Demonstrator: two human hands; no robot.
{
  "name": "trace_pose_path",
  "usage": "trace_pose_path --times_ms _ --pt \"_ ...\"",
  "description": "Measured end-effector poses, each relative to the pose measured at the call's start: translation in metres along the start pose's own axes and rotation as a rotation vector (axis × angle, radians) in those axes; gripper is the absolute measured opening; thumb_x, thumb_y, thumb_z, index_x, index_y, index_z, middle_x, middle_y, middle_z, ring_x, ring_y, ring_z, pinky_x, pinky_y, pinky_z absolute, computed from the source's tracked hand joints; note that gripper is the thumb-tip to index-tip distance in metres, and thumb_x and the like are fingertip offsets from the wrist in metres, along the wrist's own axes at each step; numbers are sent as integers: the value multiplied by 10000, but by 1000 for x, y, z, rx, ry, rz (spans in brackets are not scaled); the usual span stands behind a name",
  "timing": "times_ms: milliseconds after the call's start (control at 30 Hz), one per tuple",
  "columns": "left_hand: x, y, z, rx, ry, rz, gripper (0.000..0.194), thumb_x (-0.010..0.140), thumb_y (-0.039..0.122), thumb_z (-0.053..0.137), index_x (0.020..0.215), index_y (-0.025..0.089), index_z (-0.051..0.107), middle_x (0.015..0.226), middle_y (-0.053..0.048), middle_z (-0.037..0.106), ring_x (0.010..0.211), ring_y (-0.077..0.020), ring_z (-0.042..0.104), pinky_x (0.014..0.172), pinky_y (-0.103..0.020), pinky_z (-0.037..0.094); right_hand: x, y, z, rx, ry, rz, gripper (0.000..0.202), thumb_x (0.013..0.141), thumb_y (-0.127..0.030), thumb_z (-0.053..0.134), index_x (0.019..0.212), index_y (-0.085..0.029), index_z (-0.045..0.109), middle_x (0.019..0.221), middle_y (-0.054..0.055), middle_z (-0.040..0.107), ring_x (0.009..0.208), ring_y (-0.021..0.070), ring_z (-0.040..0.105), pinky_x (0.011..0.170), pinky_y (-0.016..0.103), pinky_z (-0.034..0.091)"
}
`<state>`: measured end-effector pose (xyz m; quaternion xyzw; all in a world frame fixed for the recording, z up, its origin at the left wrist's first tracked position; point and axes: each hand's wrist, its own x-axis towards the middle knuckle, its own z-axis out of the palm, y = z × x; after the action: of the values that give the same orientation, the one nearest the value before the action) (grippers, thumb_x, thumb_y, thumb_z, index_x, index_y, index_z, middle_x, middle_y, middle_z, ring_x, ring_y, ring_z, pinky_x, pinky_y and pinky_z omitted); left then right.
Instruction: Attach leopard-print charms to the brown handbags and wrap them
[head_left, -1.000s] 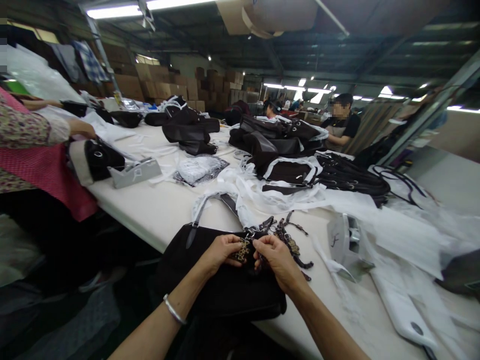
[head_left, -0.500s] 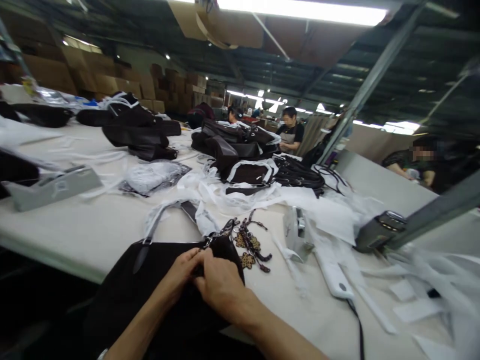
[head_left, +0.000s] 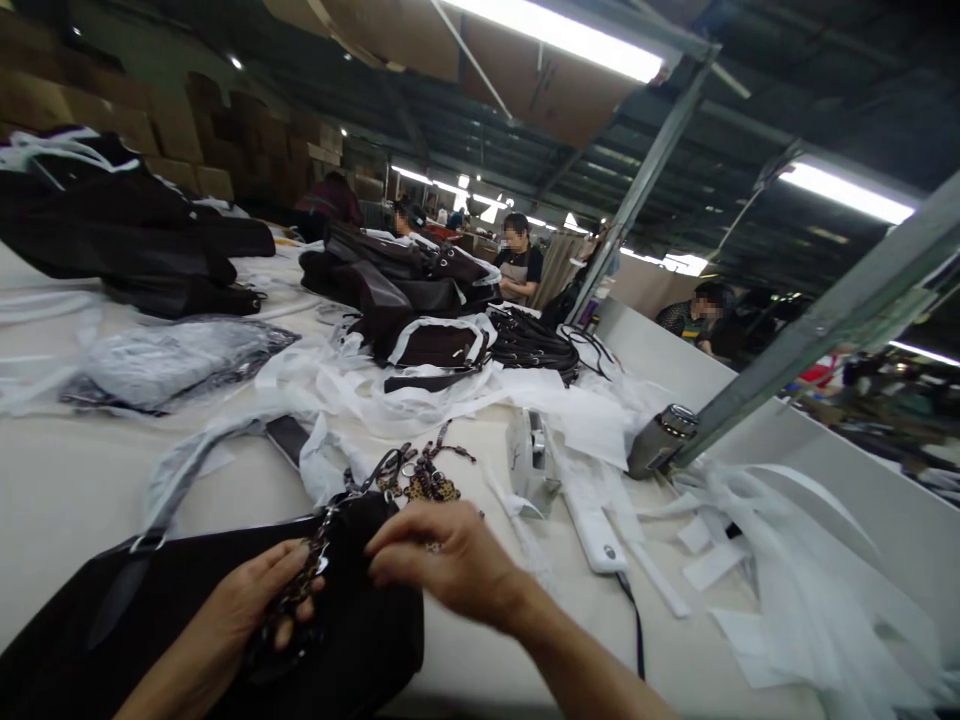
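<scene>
A dark handbag [head_left: 367, 640] lies before me, its handle [head_left: 180, 480] partly wrapped in white tissue. My left hand [head_left: 259, 600] is closed around a leopard-patterned bag charm [head_left: 300, 580], which hangs by a chain from the bag's top right corner. Just right of that corner is my right hand [head_left: 457, 565], fingers loosely curved, thumb a little apart, and nothing visible in them. More leopard-print charms [head_left: 431, 480] with dark cords lie on the table behind my right hand, which partly hides them.
Dark bags [head_left: 405, 280] are piled at the back. A plastic-wrapped bundle [head_left: 180, 360] lies left. To the right are a white corded device [head_left: 592, 530], a grey box-like holder [head_left: 534, 460], a flask [head_left: 664, 440] and white wrapping strips [head_left: 802, 570]. A co-worker [head_left: 517, 260] stands farther off.
My hands were together at the bag's top corner and have separated. The left now holds the charm lower down; the right has drawn off to the right. The view has swung right.
</scene>
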<state>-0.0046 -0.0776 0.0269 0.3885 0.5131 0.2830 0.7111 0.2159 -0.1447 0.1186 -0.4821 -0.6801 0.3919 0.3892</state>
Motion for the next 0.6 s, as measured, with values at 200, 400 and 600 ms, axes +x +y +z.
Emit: trace_pose_path --times_ms 200,400,600 --pt "6 -7 -4 -26 -41 -114 571 506 625 800 879 249 587 548 32 614 381 -125 476 336 -199 336 -32 103 -186 -871 729 391 311 921 -281 456 1127 -178 666 1089 91 703 978 194 647 915 312 481" --pt "27 -23 -16 -24 13 -143 592 438 675 804 858 327 574 539 93 647 369 -110 489 386 -209 343 -74 177 -279 -1255 666 652 612 741 -133 664 1334 -74 526 1442 227 462 1361 334 388 1109 454 292" --pt "32 -32 -23 -51 62 -134 693 451 679 828 987 329 565 565 71 645 370 -121 497 361 -211 379 -70 203 -303 -1292 583 724 328 943 -290 464 1175 -178 666 1189 129 675 1051 251 637 916 340 438"
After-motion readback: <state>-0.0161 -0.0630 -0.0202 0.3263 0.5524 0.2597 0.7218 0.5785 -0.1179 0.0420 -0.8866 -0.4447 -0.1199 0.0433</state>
